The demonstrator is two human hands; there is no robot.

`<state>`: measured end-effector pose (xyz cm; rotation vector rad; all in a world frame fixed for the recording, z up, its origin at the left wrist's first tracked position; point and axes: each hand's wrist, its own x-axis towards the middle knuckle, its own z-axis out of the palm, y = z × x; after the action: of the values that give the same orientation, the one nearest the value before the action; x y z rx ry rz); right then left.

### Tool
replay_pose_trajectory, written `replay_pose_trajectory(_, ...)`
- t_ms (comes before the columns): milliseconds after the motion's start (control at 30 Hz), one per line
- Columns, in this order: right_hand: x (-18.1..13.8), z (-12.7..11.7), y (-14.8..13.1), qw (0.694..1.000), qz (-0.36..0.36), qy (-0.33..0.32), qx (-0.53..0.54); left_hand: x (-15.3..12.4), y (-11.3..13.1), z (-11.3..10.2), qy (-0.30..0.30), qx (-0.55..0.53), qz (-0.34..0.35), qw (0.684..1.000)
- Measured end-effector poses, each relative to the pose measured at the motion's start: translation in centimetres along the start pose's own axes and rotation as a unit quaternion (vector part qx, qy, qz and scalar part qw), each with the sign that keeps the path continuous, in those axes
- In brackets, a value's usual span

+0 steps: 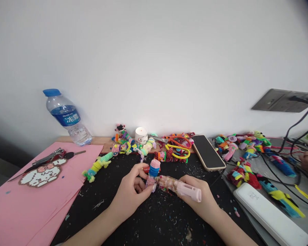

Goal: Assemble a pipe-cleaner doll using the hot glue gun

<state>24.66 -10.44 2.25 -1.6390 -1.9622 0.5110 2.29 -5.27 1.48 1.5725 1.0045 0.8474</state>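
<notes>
Pink-and-blue, the fuzzy figure [155, 168] (likely light, squashy) suits the left hand's [128, 188] low pinch near the black worktop's [87, 201] back edge, the right hand [199, 193] gripping a pink tool [187, 189].

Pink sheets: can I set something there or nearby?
Free: near end of pink sheets, below the bead figure; the black mat between the forearms, despite scraps. Crowded: wall side, with scissors and smartphone; right side, with power bank.
</notes>
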Motion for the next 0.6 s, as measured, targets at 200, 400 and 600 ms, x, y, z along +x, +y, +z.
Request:
replay_pose_trajectory(200, -0.12, 0.12, 0.13, 1.0, -0.021, 0.017, -0.01, -0.07, -0.36, 0.09, 0.013, 0.034, 0.018, 0.999)
replay_pose_trajectory(400, -0.14, 0.22, 0.27, 0.999, -0.037, 0.013, -0.015, -0.1, -0.32, 0.09, 0.018, 0.058, 0.029, 0.998)
replay_pose_trajectory(600, -0.3, 0.51, 0.59, 0.999, -0.039, 0.027, -0.022, -0.17, -0.21, 0.21, 0.027, 0.071, 0.033, 0.997)
